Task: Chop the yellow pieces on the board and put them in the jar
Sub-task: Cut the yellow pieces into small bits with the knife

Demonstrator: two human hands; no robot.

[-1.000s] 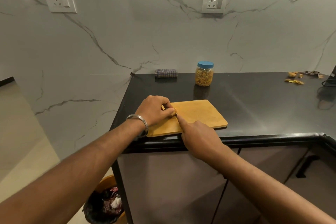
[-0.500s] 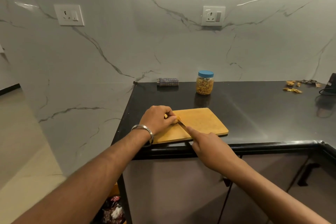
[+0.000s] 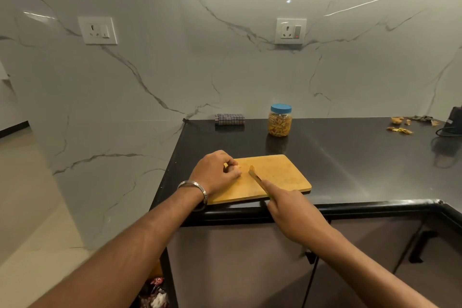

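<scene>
The wooden board (image 3: 280, 177) lies at the front edge of the black table (image 3: 350, 157), close to its front-left corner. The left hand (image 3: 216, 174) rests on the board's left part with its fingers (image 3: 233, 170) curled over a small yellow piece (image 3: 239, 167); only a sliver of that piece shows, so its shape cannot be told. The right hand (image 3: 292, 210) grips a knife (image 3: 256, 175) by the handle, index finger laid along the spine. The blade points toward the board's far-left area, and a bit of yellow matter appears to cling near the tip.

The jar (image 3: 280, 120) stands well apart from the board, toward the back edge of the table, its blue lid (image 3: 281, 108) on. It already holds yellow chopped matter. More yellow scraps (image 3: 400, 130) lie near the table's far-right corner, beside a dark cable. A folded checked cloth (image 3: 230, 119) sits at the back-left corner.

Handling judgement: the pieces look small, light and thin, likely dry or slightly tacky, since some seems to stick to the blade. Pin each piece flat with curled fingertips kept back from the edge. Pieces this light will probably scatter under a hard chop, so short, controlled cuts are advised. For transfer, gather them into a pile and pinch from the sides; the lid must come off first.
</scene>
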